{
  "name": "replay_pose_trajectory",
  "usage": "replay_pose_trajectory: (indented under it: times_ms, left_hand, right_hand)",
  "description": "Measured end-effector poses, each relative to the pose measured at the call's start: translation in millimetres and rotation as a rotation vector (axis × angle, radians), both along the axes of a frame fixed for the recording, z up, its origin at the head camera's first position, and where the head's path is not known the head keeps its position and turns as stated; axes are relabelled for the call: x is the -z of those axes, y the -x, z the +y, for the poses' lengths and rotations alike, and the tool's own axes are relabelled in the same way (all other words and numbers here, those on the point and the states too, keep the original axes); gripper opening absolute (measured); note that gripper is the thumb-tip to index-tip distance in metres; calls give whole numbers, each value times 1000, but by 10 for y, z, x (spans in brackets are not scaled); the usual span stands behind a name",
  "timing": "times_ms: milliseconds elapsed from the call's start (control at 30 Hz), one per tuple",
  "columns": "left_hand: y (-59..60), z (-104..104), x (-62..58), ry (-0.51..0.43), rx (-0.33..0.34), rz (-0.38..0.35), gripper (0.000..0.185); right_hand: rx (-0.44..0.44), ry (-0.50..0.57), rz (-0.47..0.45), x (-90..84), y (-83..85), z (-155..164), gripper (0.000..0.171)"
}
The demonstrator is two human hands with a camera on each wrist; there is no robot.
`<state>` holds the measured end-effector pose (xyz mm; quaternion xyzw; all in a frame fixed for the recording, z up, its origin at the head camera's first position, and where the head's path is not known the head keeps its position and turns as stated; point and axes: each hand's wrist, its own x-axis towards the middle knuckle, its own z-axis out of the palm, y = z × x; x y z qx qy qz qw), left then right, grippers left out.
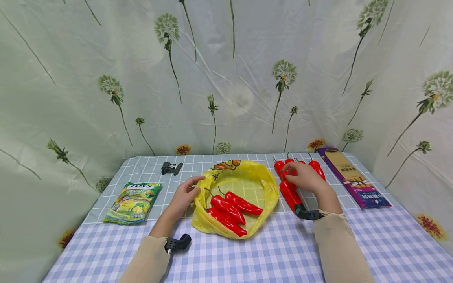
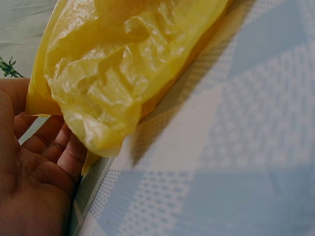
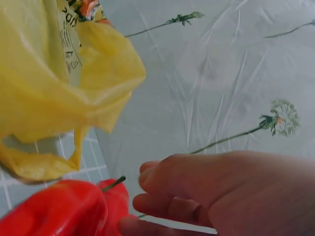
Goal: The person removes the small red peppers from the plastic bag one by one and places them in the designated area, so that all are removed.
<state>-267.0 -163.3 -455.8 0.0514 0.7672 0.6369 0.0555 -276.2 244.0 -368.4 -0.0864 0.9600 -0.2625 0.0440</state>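
Note:
A yellow plastic bag (image 1: 270,184) lies spread with its mouth facing up, and three glossy red chili peppers (image 1: 244,203) with green stems rest inside. My left hand (image 1: 184,196) grips the bag's left rim, thumb on one side and fingers on the other, as the left wrist view shows close up. To the right of the bag, several more red peppers (image 1: 291,194) lie in a group. Over that group reaches my right hand (image 1: 306,179), its fingers loosely bent. In the right wrist view, the fingertips are close beside a pepper (image 3: 59,209), with nothing visible held between them.
A green and yellow candy packet (image 1: 132,202) lies at the left. Behind it is a small black object (image 1: 172,168). A long purple and tan package (image 1: 350,177) lies beyond the peppers at the right. A flower-printed curtain (image 1: 240,98) hangs along the table's back edge.

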Motion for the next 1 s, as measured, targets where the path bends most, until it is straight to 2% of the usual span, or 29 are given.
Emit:
replay_pose_trajectory:
  times_ms: [200,533,733,1000]
  left_hand:
    - [-1,-7,-6,-3,-3,-5,44]
    - [-1,-10,1,-14,-15,-4,45]
    - [15,-13,19,-43,-30,4,45]
    - [10,6,-3,-75,-58,-7,46]
  right_hand:
    - [-48,24,93,-35,-3,-110,29]
    - [-100,76,172,3,-8,-384,27]
    - [-130,61,242,23,-37,-569,25]
    - [-83,33,379,45,-74,-763,17]
